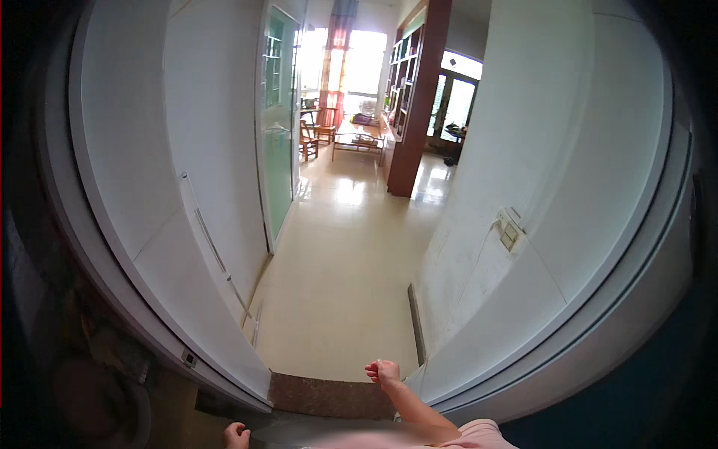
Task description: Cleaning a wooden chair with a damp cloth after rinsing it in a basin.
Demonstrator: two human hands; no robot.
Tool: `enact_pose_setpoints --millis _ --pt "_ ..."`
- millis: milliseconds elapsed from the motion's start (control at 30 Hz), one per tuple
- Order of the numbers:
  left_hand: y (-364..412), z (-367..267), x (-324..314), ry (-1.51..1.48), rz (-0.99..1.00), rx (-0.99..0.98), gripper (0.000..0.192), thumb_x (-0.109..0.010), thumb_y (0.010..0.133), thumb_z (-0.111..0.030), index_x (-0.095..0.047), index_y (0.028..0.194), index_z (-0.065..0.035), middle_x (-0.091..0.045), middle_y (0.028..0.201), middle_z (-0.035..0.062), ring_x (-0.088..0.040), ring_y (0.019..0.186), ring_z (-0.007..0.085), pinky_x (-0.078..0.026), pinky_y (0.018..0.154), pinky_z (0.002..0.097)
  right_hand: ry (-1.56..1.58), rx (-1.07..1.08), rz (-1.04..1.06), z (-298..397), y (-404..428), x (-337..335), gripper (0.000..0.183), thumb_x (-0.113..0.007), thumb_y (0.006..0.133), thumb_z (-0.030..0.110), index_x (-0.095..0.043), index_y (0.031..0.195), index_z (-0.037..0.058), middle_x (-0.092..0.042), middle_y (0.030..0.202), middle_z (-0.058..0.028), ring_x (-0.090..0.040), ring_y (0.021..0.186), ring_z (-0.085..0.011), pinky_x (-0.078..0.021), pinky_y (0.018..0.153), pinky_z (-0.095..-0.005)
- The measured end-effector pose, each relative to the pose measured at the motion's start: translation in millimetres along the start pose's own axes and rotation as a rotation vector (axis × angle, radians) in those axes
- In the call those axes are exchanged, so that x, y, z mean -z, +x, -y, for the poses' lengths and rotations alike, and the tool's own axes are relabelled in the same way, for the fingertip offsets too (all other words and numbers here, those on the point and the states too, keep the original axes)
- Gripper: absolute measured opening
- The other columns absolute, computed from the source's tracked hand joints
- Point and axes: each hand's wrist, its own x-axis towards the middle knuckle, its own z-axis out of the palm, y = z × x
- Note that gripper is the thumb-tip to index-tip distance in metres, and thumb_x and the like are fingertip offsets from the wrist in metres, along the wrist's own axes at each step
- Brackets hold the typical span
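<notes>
My right hand (384,372) is held out in front of me, over the far edge of a brown stone door sill (331,394). Its fingers are curled in, and nothing shows in them. At the bottom edge my left hand (236,436) is partly cut off by the frame; its fingers look loosely bent, and I see no object in it. Neither hand appears to touch anything. A white door frame (185,320) rises to my left, with a strike plate (189,358) low on it. Beyond the sill runs a pale tiled floor (336,292).
A long pole (212,241) leans on the left wall. Further along stands a green glass door (280,129). Wall switches (509,236) are on the right wall. Ahead are a brown partition (412,123), wooden chairs (325,124), a low table (359,139) and a curtain (338,62).
</notes>
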Motion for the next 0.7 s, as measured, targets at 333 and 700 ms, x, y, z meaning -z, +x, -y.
enact_pose_setpoints --millis 333,700 --pt "-35.6 29.1 -19.8 0.131 0.062 0.195 0.03 -0.066 0.068 -0.016 -0.058 0.093 -0.002 -0.06 0.09 0.0143 -0.057 0.084 0.0243 -0.045 0.074 0.0343 -0.049 -0.111 0.122 12.4 35.1 -15.0 0.023 -0.041 0.079 0.0 -0.048 0.101 0.0015 -0.06 0.076 -0.0117 -0.057 0.055 -0.016 -0.0458 0.044 -0.0252" --pt "-29.0 75.9 -26.6 0.057 0.022 0.216 0.026 -0.067 0.067 -0.016 -0.058 0.088 -0.0025 -0.061 0.081 0.0111 -0.057 0.074 0.0205 -0.046 0.065 0.0333 -0.052 -0.181 0.251 4.9 38.2 -31.4 0.018 -0.043 0.079 0.002 -0.05 0.095 0.0025 -0.059 0.074 -0.0101 -0.056 0.057 -0.0147 -0.046 0.048 -0.0249"
